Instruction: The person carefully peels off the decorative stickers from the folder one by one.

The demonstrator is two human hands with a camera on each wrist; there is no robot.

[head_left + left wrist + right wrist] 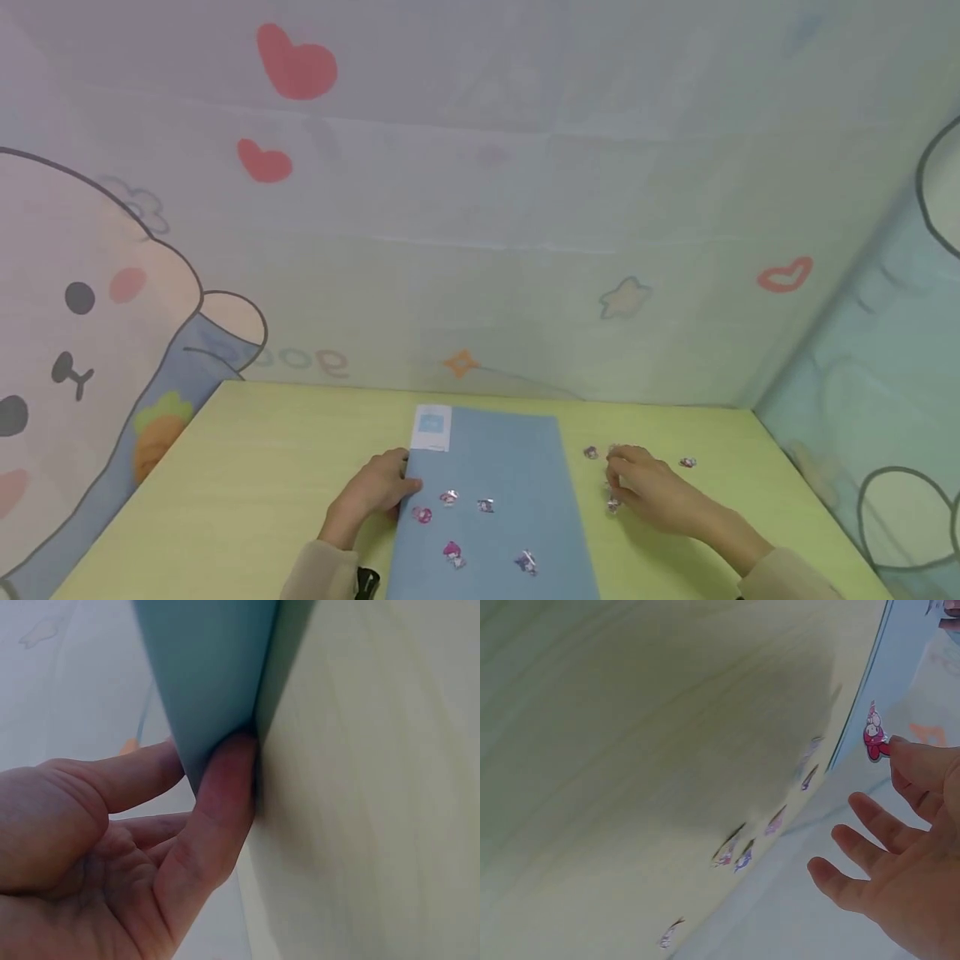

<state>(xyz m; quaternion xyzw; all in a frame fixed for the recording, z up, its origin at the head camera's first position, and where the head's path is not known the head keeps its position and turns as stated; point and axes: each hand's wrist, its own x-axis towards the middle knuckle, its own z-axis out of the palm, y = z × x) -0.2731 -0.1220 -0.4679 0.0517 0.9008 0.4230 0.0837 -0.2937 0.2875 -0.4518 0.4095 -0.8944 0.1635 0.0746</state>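
A flat blue folder (pixel 502 450) with a white label at its top left lies on the table. At its left edge, my left hand (pixel 375 485) grips it, thumb above and fingers below; the left wrist view shows the fingers (pixel 225 787) round the blue edge. Several small cartoon stickers, one of them purple (pixel 527 562), lie on the folder. To the right of the folder, my right hand (pixel 660 492) is over the table. In the right wrist view it pinches a pink sticker (pixel 874 735) between thumb and finger, the other fingers spread.
Several loose stickers lie on the yellow table (pixel 285 450) around the right hand, one of them (pixel 687 462) farther right and another (pixel 591 452) near the folder. A printed cloth (pixel 480 208) with hearts and a cartoon animal hangs behind the table.
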